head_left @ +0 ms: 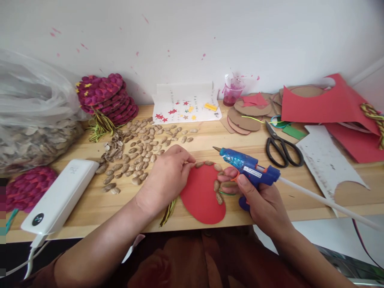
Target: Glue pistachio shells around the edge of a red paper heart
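Observation:
My right hand (264, 200) is wrapped around the handle of a blue hot glue gun (240, 160), with its nozzle pointing left above the table. A white glue stick (324, 202) runs out of its back. The fingers of my left hand (168, 176) are pinched together at the upper left edge of a red heart-shaped cutout (204, 196), against a peanut (199, 164); the fingertips partly hide what they hold. Several unshelled peanuts form a row along the top and right edge of the cutout. A yellow-green tassel (168, 213) sticks out at its lower left.
Loose peanuts (141, 160) lie to the left, near a white power bank (61, 196) and a plastic bag (33, 116). Purple peanut-covered pieces (105, 96) are stacked behind. Black scissors (282, 148), cardboard shapes (246, 114) and red paper (318, 100) lie at right.

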The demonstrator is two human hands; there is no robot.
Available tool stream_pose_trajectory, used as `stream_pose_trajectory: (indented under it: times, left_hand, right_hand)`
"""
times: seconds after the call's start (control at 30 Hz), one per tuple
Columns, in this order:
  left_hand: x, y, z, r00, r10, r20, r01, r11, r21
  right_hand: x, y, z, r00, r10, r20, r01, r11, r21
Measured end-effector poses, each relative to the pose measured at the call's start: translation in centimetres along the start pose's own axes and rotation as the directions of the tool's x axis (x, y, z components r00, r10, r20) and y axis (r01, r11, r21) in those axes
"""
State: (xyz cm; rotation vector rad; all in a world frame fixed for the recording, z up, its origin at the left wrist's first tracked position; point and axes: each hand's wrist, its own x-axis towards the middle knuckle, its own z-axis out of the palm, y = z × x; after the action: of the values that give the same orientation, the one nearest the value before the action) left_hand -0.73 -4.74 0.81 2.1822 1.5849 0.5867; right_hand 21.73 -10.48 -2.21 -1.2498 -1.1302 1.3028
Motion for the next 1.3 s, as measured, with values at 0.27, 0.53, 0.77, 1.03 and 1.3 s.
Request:
stream_pose_trajectory:
  times: [0.27,0.53,0.77,1.03,1.3]
  left_hand:
    - [-0.4,0.9,1.2,0.999,0.034,-0.04,-0.028,0.992,0.122]
    - [-0.7,0.6,2.1,0.994,0.101,-0.04,-0.089,0.966,0.241]
    - [-0.5,0.7,2.3,0.997,0.077,0.003,-0.075,0.959,0.273]
    - [-0.5,0.9,2.2,0.997,0.066,0.041,-0.075,0.948,0.308]
    - [-0.4,0.2,2.8,0.991,0.131,-0.013,-0.124,0.96,0.251]
  right_hand:
    - [0.0,-0.1,0.1,1.0,0.012,-0.006,-0.012,1.0,0.011]
    - [0.0,-0.1,0.1,1.0,0.007,-0.016,-0.007,1.0,0.016]
    - [0.1,0.0,0.1,1.0,0.01,-0.012,-0.01,1.0,0.003]
    - [0.2,-0.2,0.3,1.0,0.004,-0.016,-0.004,1.0,0.012]
    - [0.4,-0.1,0.3,1.0,0.007,-0.03,-0.006,1.0,0.028]
